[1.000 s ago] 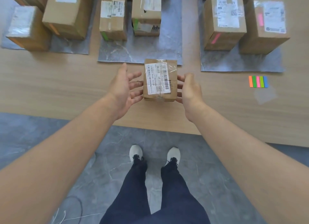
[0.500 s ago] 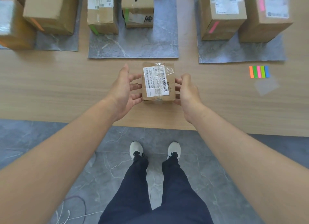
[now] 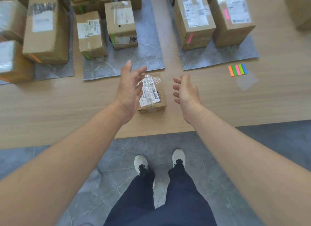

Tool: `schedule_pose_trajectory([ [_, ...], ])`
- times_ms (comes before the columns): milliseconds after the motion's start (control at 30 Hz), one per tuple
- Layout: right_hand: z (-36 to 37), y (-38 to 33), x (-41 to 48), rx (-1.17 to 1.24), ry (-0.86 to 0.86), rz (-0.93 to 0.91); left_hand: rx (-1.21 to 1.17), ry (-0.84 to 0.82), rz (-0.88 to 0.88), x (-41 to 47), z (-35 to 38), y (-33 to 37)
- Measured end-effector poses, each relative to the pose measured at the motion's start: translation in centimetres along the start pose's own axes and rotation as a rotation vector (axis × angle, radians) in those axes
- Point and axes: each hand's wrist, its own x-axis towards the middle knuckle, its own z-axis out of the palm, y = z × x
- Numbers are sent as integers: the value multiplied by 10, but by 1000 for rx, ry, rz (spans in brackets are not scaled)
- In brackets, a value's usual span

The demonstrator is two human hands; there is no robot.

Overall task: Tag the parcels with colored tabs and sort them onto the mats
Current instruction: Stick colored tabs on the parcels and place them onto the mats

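Note:
A small brown parcel [image 3: 154,92] with a white barcode label and clear tape lies on the wooden table, just in front of the middle grey mat [image 3: 148,57]. My left hand [image 3: 130,87] hovers at its left side, fingers spread, covering part of the label. My right hand [image 3: 185,91] is a short way off its right side, fingers loosely curled, holding nothing. A strip of colored tabs [image 3: 237,70] in orange, green, pink and blue lies on the table to the right.
The left mat [image 3: 55,70] holds parcels with orange tabs, the middle mat parcels with green tabs, the right mat [image 3: 218,57] two parcels with pink tabs. Another box [image 3: 301,10] sits at the far right. The table's front edge runs just below my wrists.
Both hands held the small parcel half a second ago. Now it rests on the table and both hands have let go and drawn apart from it.

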Motion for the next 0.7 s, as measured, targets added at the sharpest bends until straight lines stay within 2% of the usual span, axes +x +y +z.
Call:
schedule_pose_trajectory([
  [400, -117, -21, 31, 109, 116, -51, 104, -189, -33, 6, 127, 11],
  [700, -215, -15, 117, 99, 93, 17, 3, -153, -37, 45, 236, -15],
])
